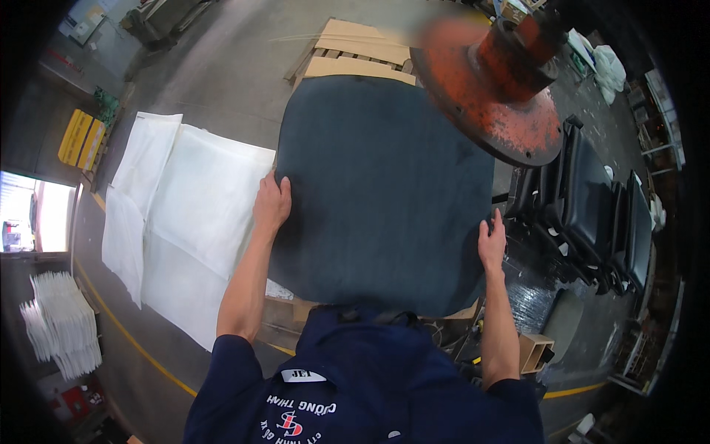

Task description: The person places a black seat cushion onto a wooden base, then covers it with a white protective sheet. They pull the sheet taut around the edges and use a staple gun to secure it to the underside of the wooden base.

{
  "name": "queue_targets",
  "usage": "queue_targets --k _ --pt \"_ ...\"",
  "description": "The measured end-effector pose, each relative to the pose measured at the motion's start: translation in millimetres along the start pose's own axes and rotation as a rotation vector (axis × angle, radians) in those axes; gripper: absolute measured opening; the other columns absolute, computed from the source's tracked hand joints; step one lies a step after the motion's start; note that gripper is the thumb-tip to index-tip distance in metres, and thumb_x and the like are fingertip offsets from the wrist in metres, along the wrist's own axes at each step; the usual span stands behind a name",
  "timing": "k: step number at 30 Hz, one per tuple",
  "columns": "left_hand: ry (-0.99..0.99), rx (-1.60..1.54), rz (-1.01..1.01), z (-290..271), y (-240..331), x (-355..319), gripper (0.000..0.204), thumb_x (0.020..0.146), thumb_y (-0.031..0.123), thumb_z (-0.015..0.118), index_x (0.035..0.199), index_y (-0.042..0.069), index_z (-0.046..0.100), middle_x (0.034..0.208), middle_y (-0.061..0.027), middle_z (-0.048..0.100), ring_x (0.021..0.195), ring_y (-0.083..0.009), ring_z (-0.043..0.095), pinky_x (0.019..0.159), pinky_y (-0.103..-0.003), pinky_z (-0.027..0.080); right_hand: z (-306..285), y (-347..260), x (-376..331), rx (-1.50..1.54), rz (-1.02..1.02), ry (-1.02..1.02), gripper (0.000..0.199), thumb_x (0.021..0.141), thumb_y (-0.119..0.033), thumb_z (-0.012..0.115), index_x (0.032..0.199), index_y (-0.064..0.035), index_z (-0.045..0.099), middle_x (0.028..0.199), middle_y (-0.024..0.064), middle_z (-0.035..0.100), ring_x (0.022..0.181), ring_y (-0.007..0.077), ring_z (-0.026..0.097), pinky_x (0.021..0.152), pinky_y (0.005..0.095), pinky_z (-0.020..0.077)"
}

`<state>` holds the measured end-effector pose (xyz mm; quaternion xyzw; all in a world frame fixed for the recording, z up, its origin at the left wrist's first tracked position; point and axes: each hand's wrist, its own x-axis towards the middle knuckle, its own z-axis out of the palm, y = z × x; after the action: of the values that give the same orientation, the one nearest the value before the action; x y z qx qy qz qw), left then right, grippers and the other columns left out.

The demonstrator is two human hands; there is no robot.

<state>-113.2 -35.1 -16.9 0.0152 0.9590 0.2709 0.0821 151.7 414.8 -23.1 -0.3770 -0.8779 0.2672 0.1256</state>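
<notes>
A large dark grey seat cushion [384, 185] with rounded corners lies flat in front of me, its near edge close to my body. My left hand [274, 200] grips its left edge, thumb on the upper side and the other fingers partly hidden at the rim. On the opposite edge, a little nearer to me, my right hand [492, 240] holds the cushion between thumb and fingers. White sheets [200, 185] are spread beside my left forearm. Over the cushion's far right corner hangs a worn orange-red round metal flange [495, 96].
Black padded seats [592, 200] are stacked at the right. Brown boards on a pallet [362, 44] lie beyond the cushion. A pile of white pieces [63, 325] stands at the lower left, and a small wooden box [534, 354] sits near my right elbow.
</notes>
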Motion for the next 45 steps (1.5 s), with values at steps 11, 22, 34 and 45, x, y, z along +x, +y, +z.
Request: queue_targets --k 11,22,34,45 --pt "0.065 0.094 0.174 18 -30 17 0.046 0.107 0.038 0.041 0.125 -0.002 0.056 0.117 -0.0262 0.058 0.107 -0.0468 0.057 0.092 -0.056 0.046 19 17 16 -0.061 0.047 0.017 0.048 0.107 -0.033 0.041 0.144 -0.0047 0.052 0.127 0.0269 0.061 0.118 0.0449 0.057 0.101 0.0503 0.0449" --pt "0.019 -0.042 0.238 17 -37 23 0.044 0.108 0.034 0.038 0.118 -0.005 0.057 0.116 -0.0308 0.057 0.105 -0.0498 0.056 0.092 -0.056 0.044 23 17 16 -0.08 0.003 0.074 0.047 0.106 -0.03 0.042 0.143 -0.0026 0.05 0.125 0.0295 0.06 0.115 0.0482 0.057 0.099 0.0541 0.0442" --pt "0.037 -0.069 0.268 18 -43 25 0.047 0.108 0.036 0.038 0.122 -0.005 0.057 0.116 -0.0298 0.058 0.109 -0.0479 0.055 0.095 -0.053 0.044 12 27 28 -0.042 0.037 -0.11 0.052 0.107 -0.036 0.039 0.144 0.0005 0.047 0.135 0.0295 0.054 0.123 0.047 0.053 0.104 0.0508 0.0434" --pt "-0.027 -0.083 0.263 10 -43 24 0.051 0.11 0.037 0.033 0.124 -0.005 0.058 0.12 -0.0279 0.057 0.115 -0.0458 0.054 0.099 -0.05 0.043 18 19 22 -0.064 0.0 -0.052 0.054 0.107 -0.037 0.04 0.144 0.0028 0.046 0.134 0.0316 0.054 0.123 0.0482 0.053 0.104 0.0514 0.0435"
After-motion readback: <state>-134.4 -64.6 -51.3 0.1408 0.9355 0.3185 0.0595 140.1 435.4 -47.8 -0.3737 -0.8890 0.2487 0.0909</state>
